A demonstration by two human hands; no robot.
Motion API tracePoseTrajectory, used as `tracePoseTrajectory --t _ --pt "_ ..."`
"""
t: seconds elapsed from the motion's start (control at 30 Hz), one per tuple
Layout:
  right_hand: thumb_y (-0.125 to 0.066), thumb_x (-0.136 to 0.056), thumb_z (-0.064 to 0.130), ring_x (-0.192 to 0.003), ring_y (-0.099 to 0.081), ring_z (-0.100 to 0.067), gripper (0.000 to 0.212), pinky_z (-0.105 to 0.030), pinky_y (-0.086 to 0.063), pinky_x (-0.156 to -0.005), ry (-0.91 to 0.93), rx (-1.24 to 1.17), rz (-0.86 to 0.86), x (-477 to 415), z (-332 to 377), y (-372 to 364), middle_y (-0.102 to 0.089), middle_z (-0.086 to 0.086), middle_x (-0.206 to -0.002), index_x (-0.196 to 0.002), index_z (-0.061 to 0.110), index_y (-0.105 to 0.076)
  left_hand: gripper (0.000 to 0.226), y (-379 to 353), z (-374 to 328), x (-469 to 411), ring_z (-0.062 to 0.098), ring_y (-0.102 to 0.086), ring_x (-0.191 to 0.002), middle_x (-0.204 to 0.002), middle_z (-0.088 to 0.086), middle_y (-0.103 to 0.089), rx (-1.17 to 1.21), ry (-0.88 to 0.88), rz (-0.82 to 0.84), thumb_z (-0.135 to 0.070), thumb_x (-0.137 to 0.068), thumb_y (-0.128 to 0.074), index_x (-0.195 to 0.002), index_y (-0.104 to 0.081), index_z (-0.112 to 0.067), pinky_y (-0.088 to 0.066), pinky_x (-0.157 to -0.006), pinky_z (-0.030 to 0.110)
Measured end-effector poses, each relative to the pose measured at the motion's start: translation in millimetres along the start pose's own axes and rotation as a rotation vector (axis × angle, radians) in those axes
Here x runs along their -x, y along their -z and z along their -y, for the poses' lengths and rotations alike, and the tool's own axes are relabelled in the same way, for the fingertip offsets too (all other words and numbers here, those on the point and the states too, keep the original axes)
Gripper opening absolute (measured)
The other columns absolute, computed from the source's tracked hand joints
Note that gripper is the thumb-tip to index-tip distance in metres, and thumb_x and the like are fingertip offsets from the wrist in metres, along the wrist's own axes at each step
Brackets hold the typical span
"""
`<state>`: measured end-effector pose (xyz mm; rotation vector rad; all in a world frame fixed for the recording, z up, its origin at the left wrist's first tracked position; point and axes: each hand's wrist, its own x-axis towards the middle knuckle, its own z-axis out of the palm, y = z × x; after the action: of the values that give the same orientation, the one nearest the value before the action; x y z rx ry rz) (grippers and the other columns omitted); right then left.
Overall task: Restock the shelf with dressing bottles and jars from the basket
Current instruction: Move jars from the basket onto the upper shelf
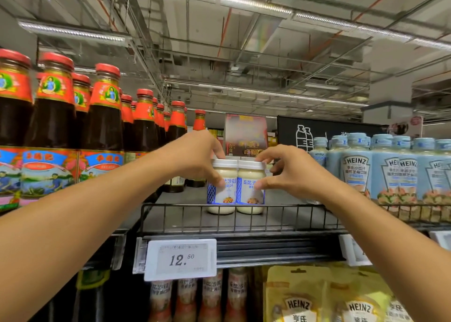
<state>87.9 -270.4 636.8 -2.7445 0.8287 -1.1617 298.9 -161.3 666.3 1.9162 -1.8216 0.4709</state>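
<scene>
Fingers (218, 153) of left hand (195, 156) curled round left jar (223, 190), right hand (289, 173) gripping right jar (250, 190), touching creamy cylinders, white lids, front edge of wire-railed shelf (180, 199)

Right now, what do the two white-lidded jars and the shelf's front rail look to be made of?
Left jar and right jar: clear, glossy walls showing cream contents, so glass or clear plastic; can't tell which. Their lids: white, matte, likely plastic. Front rail: thin dark bars, probably coated metal wire.
</scene>
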Motion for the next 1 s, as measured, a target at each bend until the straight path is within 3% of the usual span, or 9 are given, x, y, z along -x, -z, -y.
tracePoseTrajectory --t 0.07,0.17,0.27,0.33,0.43,0.67,0.77,0.83,1.0 --pt "-0.092 -0.064 0.038 -0.081 -0.059 -0.006 0.048 -0.016 -0.041 -0.065 0.015 0.05 -0.041 -3.9 1.0 -2.1 -0.062 0.007 -0.102 -0.105 0.029 -0.068 0.071 -1.7 1.1 -9.8 0.018 -0.059 -0.099 -0.111 -0.004 -0.064 -0.002 -0.011 0.017 -0.052 -0.055 -0.093 -0.116 -0.068 -0.025 -0.046 -0.077 0.029" --pt "-0.092 -0.066 0.038 -0.086 -0.06 -0.013 0.047 -0.025 -0.046 -0.07 0.019 0.1 -0.022 -10.7 3.0 -4.5 -0.062 0.005 -0.099 -0.104 0.024 -0.068 0.067 -9.2 4.2 -26.1 0.019 -0.06 -0.104 -0.115 -0.002 -0.065 -0.045 -0.051 0.06 -0.044 -0.06 -0.093 -0.116 -0.066 -0.019 -0.047 -0.08 0.028" --pt "-0.091 -0.068 0.037 -0.089 -0.064 -0.017 0.045 -0.032 -0.054 -0.075 0.035 0.158 0.033 -21.8 2.5 -5.0 -0.063 0.001 -0.103 -0.102 0.024 -0.065 0.065 -17.5 6.2 -40.9 0.019 -0.06 -0.099 -0.111 0.0 -0.063 -0.087 -0.07 0.076 -0.04 -0.064 -0.092 -0.117 -0.065 -0.015 -0.045 -0.075 0.027" --pt "-0.091 -0.068 0.036 -0.085 -0.063 -0.017 0.042 -0.03 -0.051 -0.067 0.05 0.195 0.066 -31.2 -1.0 -5.1 -0.063 0.0 -0.101 -0.095 0.026 -0.061 0.062 -23.6 7.7 -51.5 0.02 -0.06 -0.096 -0.104 -0.001 -0.061 -0.117 -0.085 0.073 -0.039 -0.064 -0.092 -0.114 -0.065 -0.015 -0.046 -0.073 0.028" --pt "-0.09 -0.068 0.038 -0.082 -0.058 -0.016 0.043 -0.027 -0.042 -0.061 0.081 0.283 0.122 -47.6 -9.1 -7.5 -0.062 0.001 -0.097 -0.091 0.027 -0.055 0.049 -33.8 10.2 -68.2 0.02 -0.059 -0.091 -0.096 -0.003 -0.059 -0.175 -0.103 0.074 -0.039 -0.065 -0.091 -0.099 -0.059 -0.023 -0.047 -0.07 0.029" --pt "-0.087 -0.073 0.041 -0.086 -0.058 -0.02 0.044 -0.032 -0.045 -0.066 0.112 0.407 0.222 -88.5 -30.8 -23.7 -0.061 0.001 -0.098 -0.095 0.026 -0.051 0.046 -53.0 22.0 -100.7 0.022 -0.061 -0.089 -0.091 -0.002 -0.061 -0.23 -0.075 0.079 -0.038 -0.067 -0.091 -0.073 -0.046 -0.027 -0.053 -0.075 0.036" --pt "-0.086 -0.074 0.041 -0.086 -0.054 -0.02 0.044 -0.03 -0.038 -0.063 0.14 0.448 0.236 -103.4 -39.3 -33.5 -0.054 0.005 -0.092 -0.095 0.024 -0.051 0.046 -56.5 30.2 -114.3 0.02 -0.059 -0.091 -0.093 -0.004 -0.06 -0.249 -0.063 0.098 -0.041 -0.064 -0.091 -0.082 -0.051 -0.028 -0.053 -0.077 0.035" --pt "-0.085 -0.075 0.041 -0.086 -0.051 -0.021 0.044 -0.031 -0.038 -0.065 0.152 0.477 0.247 -112.7 -43.1 -39.9 -0.054 0.004 -0.093 -0.1 0.021 -0.055 0.053 -60.1 35.1 -123.4 0.022 -0.058 -0.093 -0.093 -0.004 -0.057 -0.285 -0.061 0.092 -0.044 -0.062 -0.092 -0.099 -0.061 -0.023 -0.052 -0.076 0.035" --pt "-0.084 -0.076 0.039 -0.093 -0.058 -0.027 0.049 -0.041 -0.053 -0.08 0.15 0.552 0.291 -137.5 -43.4 -54.4 -0.065 -0.007 -0.106 -0.108 0.012 -0.059 0.068 -71.8 46.1 -147.4 0.021 -0.052 -0.088 -0.107 0.004 -0.061 -0.366 -0.029 0.073 -0.044 -0.06 -0.092 -0.115 -0.062 -0.019 -0.046 -0.071 0.031"
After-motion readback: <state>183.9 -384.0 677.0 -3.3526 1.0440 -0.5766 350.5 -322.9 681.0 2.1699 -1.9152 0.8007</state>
